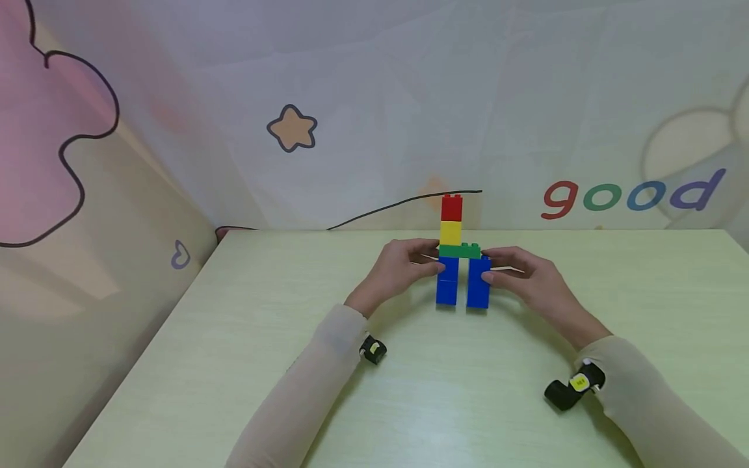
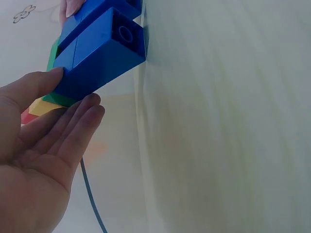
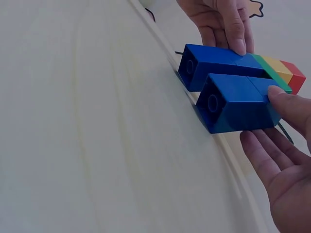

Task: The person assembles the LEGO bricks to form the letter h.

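Block figure [image 1: 458, 260] is standing upright on the pale green table [image 1: 234, 364], roughly mid-table and toward the far edge, just in front of the wall cloth w/ the star [image 1: 292, 128] and the word "good" [image 1: 634, 195].

Build, bottom up: two blue legs [image 1: 462, 283] side by side w/ a narrow gap, green bridge brick [image 1: 459, 250] spanning both, yellow brick [image 1: 450, 233] on the left end of the green, red brick [image 1: 451, 208] on top. Upper stack is sitting off-centre over the left leg, so the figure looks top-heavy to that side; judging from this, the two-sided hold is there to be steadying it.

Left hand [image 1: 404, 266]: thumb is pressing on the left leg's outer face near the green brick, seen in the left wrist view [image 2: 46, 80]; fingers are lying almost straight behind the leg, tips touching or nearly so. Reads as a light pinch, not a clenched grip.

Right hand [image 1: 526, 276]: mirror pose. Thumb tip [image 3: 286, 99] is pressing the right leg's side near the top; fingers are extended, palm open under/behind the leg. Whether the fingertips actually contact the brick — can't tell from the right wrist view.

Both forearms are resting low over the table, converging on the figure from each side, wrists bent slightly inward. Sleeves are pale. Wrist cams: left [image 1: 372, 350], right [image 1: 570, 387].

Leg bases appear to be seated flat on the table; slight lift can't be excluded.
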Tool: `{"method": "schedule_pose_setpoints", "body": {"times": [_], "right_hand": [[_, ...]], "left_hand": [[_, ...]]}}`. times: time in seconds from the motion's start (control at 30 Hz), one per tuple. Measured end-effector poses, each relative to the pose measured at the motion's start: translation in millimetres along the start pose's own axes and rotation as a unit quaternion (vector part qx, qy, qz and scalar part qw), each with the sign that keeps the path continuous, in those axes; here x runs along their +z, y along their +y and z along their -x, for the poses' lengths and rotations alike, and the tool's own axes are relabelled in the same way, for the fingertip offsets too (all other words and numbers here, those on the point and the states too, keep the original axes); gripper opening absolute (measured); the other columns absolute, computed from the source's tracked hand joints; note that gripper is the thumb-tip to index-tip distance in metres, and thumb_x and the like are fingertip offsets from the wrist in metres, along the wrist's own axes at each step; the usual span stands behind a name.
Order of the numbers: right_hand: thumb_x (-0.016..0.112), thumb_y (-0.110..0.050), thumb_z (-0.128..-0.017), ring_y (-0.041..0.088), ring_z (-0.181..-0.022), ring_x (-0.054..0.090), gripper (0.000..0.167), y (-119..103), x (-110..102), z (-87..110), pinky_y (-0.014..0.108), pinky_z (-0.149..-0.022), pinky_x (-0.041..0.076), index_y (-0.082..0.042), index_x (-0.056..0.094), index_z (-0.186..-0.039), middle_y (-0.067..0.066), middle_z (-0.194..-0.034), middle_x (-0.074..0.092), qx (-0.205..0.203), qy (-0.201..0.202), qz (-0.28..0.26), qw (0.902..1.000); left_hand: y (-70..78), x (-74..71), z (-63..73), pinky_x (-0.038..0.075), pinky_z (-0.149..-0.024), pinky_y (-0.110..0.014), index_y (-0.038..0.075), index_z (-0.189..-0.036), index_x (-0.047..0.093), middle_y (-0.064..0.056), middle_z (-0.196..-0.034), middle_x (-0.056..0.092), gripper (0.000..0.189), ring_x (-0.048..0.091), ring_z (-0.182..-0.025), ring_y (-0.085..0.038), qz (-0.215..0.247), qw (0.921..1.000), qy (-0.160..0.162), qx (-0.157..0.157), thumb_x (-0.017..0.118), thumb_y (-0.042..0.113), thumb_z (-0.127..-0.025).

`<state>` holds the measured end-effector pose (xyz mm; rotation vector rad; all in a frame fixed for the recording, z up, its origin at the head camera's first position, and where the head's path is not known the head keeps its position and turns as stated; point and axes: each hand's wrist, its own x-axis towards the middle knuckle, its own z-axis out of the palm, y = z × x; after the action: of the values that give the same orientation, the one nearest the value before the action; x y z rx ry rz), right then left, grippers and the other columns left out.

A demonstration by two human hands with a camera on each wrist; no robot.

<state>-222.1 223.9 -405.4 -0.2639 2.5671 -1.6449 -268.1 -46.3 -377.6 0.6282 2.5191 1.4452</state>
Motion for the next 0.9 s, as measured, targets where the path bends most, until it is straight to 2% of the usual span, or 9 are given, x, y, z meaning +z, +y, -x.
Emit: {"method": "schedule_pose_setpoints", "body": {"times": [0.3, 0.6, 0.9], "right_hand": [[0.071, -0.043, -0.103, 0.044, -0.144, 0.048, 0.070, 0.0, 0.5, -0.6, 0.063, -0.115, 0.040, -0.014, 0.045, -0.162, 0.020, -0.154, 0.053, 0.019, -0.013, -0.003, 0.9997], [0.073, -0.041, -0.102, 0.043, -0.141, 0.051, 0.074, 2.3, 1.7, -1.6, 0.063, -0.114, 0.041, -0.012, 0.042, -0.163, 0.021, -0.155, 0.052, 0.029, -0.031, -0.003, 0.9991], [0.071, -0.041, -0.104, 0.042, -0.141, 0.051, 0.069, 5.0, 2.7, -1.0, 0.061, -0.116, 0.041, -0.009, 0.046, -0.159, 0.021, -0.154, 0.053, 0.029, -0.034, -0.011, 0.9990]], "left_hand": [[-4.0, -0.1, -2.5, 0.057, -0.098, -0.031, 0.005, -0.150, 0.060, -0.009, -0.131, 0.073, 0.055, 0.072, -0.116, -0.021, 0.008, 0.9998, -0.013, -0.014, 0.078, 0.015, -0.099], [-12.5, 0.8, -4.9, 0.058, -0.098, -0.032, 0.003, -0.145, 0.063, -0.009, -0.127, 0.074, 0.053, 0.073, -0.113, -0.021, 0.029, 0.9993, -0.016, -0.017, 0.081, 0.018, -0.097], [-14.4, 0.4, -2.5, 0.057, -0.098, -0.033, 0.002, -0.143, 0.065, -0.008, -0.124, 0.076, 0.054, 0.073, -0.110, -0.020, 0.037, 0.9985, -0.024, -0.033, 0.083, 0.020, -0.095]]}}
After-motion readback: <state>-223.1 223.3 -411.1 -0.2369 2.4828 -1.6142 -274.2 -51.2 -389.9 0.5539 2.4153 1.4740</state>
